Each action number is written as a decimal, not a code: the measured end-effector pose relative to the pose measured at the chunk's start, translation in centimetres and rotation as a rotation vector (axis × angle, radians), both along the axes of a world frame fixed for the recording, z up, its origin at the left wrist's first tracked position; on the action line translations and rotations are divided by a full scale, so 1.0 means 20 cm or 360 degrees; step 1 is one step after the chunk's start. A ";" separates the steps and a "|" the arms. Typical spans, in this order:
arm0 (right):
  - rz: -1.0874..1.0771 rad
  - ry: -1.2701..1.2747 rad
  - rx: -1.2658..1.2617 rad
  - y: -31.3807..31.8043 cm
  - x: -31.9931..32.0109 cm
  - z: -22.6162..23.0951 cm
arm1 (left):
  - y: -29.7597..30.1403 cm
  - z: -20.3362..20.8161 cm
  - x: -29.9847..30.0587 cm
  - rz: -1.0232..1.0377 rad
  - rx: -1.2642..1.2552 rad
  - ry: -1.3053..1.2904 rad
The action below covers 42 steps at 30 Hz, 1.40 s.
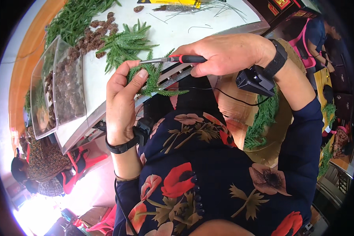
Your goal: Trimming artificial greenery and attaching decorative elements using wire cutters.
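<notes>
Pinched between the thumb and fingers of my left hand (124, 88) is a green artificial pine sprig (155, 80), at the table's near edge. My right hand (228, 53) grips a pair of pliers (188, 59) with black and red handles. Their thin metal jaws point left and reach the top of the sprig, by my left fingertips. Whether the jaws are closed on a wire or a stem is too small to tell. Just beyond my left hand, more frosted green sprigs (128, 44) lie in a bunch on the white table (165, 33).
Brown pine cones (100, 33) spread beside a clear plastic bin (69, 90) at the left. Loose wires (220, 11) and a yellow package (185, 3) lie at the far side. A green garland (261, 122) rests on cardboard at my right. Other people sit at both sides.
</notes>
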State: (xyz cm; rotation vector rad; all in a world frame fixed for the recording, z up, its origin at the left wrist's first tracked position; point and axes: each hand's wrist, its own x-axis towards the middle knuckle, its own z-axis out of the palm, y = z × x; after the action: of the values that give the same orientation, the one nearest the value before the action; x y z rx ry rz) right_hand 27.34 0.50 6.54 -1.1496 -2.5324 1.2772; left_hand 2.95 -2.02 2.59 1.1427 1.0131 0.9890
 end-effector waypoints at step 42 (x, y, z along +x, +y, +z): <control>0.0090 -0.0482 0.0480 0.23 -0.30 0.10 | 0.15 -0.08 -0.21 0.0230 -0.0213 -0.0244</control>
State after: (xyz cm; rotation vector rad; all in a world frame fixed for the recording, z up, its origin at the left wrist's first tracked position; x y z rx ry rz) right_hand 21.36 5.20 8.53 -1.2899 -2.8594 0.7361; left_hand -1.27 0.91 0.95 0.8796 1.0324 1.0896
